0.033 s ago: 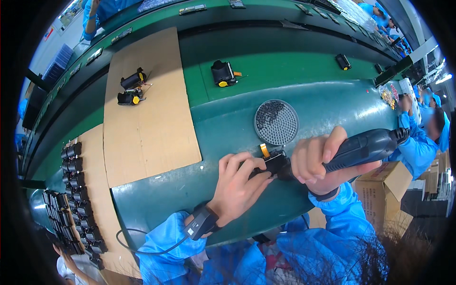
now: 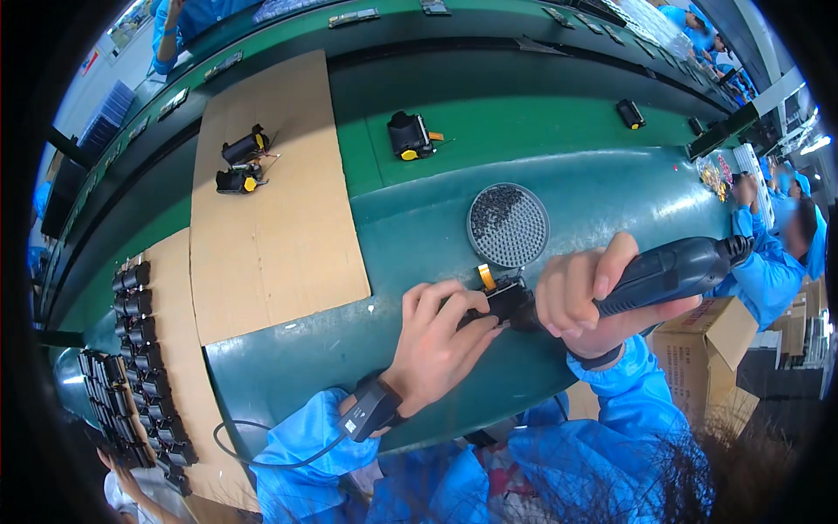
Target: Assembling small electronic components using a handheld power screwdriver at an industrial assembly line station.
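My right hand (image 2: 572,293) is wrapped round a black corded electric screwdriver (image 2: 668,272), held nearly level, its tip end against a small black module (image 2: 508,301). The fingers of my left hand (image 2: 436,345) pinch that module from the left, just above the green tabletop. An orange flex cable (image 2: 486,277) sticks up from the module's far side. The exact contact of bit and module is hidden by my right fingers. Just beyond my hands sits a round grey dish (image 2: 530,240) with many holes, holding small dark screws. My left wrist wears a black corded band (image 2: 371,409).
Two black modules (image 2: 237,181) with yellow parts lie on a cardboard sheet (image 2: 279,262) at left. Another module (image 2: 409,135) rests on the green belt (image 2: 515,122). Rows of black modules (image 2: 150,358) stand far left. An open carton (image 2: 698,349) and a co-worker (image 2: 772,271) are at right.
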Tool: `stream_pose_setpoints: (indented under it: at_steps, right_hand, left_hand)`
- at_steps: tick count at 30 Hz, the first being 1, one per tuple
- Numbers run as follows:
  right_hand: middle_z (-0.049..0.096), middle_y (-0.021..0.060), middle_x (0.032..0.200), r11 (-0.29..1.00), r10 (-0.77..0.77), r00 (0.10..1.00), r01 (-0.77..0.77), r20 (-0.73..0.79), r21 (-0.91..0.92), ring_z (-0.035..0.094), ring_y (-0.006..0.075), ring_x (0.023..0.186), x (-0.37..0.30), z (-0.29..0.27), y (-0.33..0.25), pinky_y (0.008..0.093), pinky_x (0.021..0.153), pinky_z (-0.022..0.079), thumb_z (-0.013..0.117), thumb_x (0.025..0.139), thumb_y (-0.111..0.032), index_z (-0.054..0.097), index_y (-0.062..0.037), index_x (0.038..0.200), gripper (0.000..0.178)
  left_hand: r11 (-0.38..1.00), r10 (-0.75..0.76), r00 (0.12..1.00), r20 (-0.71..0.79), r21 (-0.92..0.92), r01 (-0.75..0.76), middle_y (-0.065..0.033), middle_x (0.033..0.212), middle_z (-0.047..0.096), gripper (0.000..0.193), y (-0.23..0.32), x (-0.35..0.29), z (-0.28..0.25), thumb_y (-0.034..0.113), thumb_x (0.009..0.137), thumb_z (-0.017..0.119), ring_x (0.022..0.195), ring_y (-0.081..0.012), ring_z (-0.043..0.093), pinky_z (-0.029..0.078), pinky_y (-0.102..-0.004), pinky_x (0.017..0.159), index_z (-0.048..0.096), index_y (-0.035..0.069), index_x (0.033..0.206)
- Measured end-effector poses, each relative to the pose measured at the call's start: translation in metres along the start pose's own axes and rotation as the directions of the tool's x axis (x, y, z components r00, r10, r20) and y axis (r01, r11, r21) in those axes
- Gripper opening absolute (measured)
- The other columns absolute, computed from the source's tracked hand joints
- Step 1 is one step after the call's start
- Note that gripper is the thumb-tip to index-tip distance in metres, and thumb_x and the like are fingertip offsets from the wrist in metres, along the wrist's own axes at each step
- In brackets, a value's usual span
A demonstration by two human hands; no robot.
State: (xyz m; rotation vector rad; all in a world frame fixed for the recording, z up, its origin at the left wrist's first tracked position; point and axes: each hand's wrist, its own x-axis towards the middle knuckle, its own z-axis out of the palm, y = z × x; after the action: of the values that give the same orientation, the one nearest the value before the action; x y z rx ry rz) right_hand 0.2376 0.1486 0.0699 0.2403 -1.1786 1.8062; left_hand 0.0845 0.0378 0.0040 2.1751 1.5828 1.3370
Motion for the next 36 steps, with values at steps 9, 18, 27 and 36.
stream_pose_setpoints:
  at_steps: [9, 18, 27, 36]
  right_hand:
    - [0.05, 0.006, 0.062, 1.0, 0.017, 1.0, -0.016, -0.011, 0.019, 0.046, 0.0134, 0.048, -0.002, 0.0, 0.0, 0.0296, 0.044, 0.043, 0.037, 0.073, -0.095, 0.046, -0.0058, 0.097, 0.093]
    - [0.048, 0.0011, 0.061, 0.998, -0.003, 1.0, 0.002, -0.013, -0.057, 0.045, 0.0114, 0.042, 0.003, -0.001, 0.001, 0.0275, 0.038, 0.043, 0.039, 0.083, -0.088, 0.047, -0.0069, 0.097, 0.083]
    - [0.049, 0.0043, 0.06, 0.978, -0.028, 0.995, 0.007, -0.098, -0.208, 0.047, 0.0128, 0.048, 0.0, -0.015, -0.003, 0.0283, 0.045, 0.043, 0.033, 0.066, -0.1, 0.046, -0.0057, 0.096, 0.099]
    - [0.052, 0.0056, 0.063, 0.973, 0.003, 0.995, -0.027, -0.103, -0.227, 0.049, 0.0134, 0.05, -0.002, -0.019, 0.006, 0.0277, 0.046, 0.044, 0.04, 0.062, -0.1, 0.049, -0.0043, 0.096, 0.102]
  left_hand:
    - [1.0, -0.009, 1.0, 0.006, -0.021, 0.009, -0.001, 0.105, 0.062, 0.021, 0.001, 0.002, -0.002, 0.011, 0.071, 0.082, 0.107, -0.0252, 0.055, 0.039, -0.0435, 0.09, 0.073, 0.01, 0.09]
    - [0.996, -0.073, 0.996, 0.048, -0.037, 0.075, -0.0046, 0.114, 0.061, 0.042, 0.004, 0.005, -0.005, 0.016, 0.07, 0.084, 0.111, -0.0282, 0.055, 0.04, -0.0423, 0.092, 0.072, 0.007, 0.108]
    - [0.994, -0.088, 0.99, 0.113, 0.068, 0.08, -0.0068, 0.122, 0.06, 0.06, 0.003, 0.005, -0.001, 0.019, 0.069, 0.085, 0.116, -0.0293, 0.055, 0.041, -0.0424, 0.093, 0.065, 0.004, 0.123]
    - [0.994, -0.089, 0.989, 0.114, 0.073, 0.081, -0.0063, 0.121, 0.06, 0.059, 0.002, 0.006, -0.002, 0.02, 0.07, 0.084, 0.115, -0.0286, 0.056, 0.041, -0.042, 0.093, 0.065, 0.005, 0.123]
